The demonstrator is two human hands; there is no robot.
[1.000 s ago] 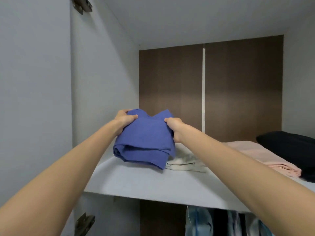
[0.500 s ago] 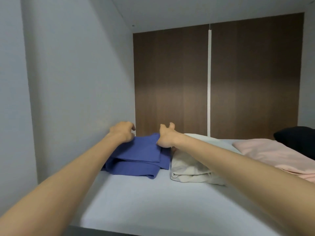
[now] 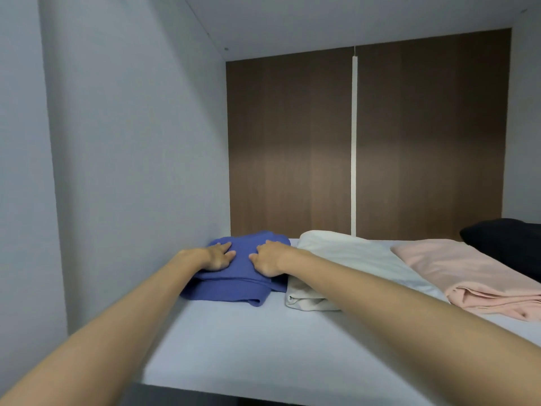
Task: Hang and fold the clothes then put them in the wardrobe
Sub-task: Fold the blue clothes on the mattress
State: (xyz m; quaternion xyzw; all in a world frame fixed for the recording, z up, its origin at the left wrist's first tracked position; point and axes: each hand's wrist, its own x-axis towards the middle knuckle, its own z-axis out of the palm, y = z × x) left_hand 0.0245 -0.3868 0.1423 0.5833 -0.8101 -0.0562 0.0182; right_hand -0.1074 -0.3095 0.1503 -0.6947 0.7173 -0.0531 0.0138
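**Blue garment on the wardrobe shelf, both hands on top**

A folded blue knitted garment [image 3: 234, 288] lies on the pale grey wardrobe shelf [image 3: 248, 353], at its far left end. It sits close to the light grey side wall [image 3: 131, 171] and near the dark brown wood-grain back panel [image 3: 289, 142]. Its folded edge faces the camera, and the layers bulge a little at the front.

Both bare arms reach forward over the shelf. The left hand [image 3: 218, 256] rests on the left part of the blue garment, palm down, with fingers nearly straight and spread on the fabric. The right hand [image 3: 265, 259] lies on the right part of the same garment, just beside the left hand, with its fingers bent down onto the cloth. Whether those fingers pinch the fabric or only press on it cannot be told.

Just to the right of the blue garment, touching or almost touching it, lies a folded cream-white cloth [image 3: 336, 256]. The right forearm crosses above its near corner. Further right comes a folded pale pink garment [image 3: 468, 271], and behind that, at the right edge, a black folded item [image 3: 506, 235]. A narrow white vertical strip [image 3: 354, 142] divides the back panel.
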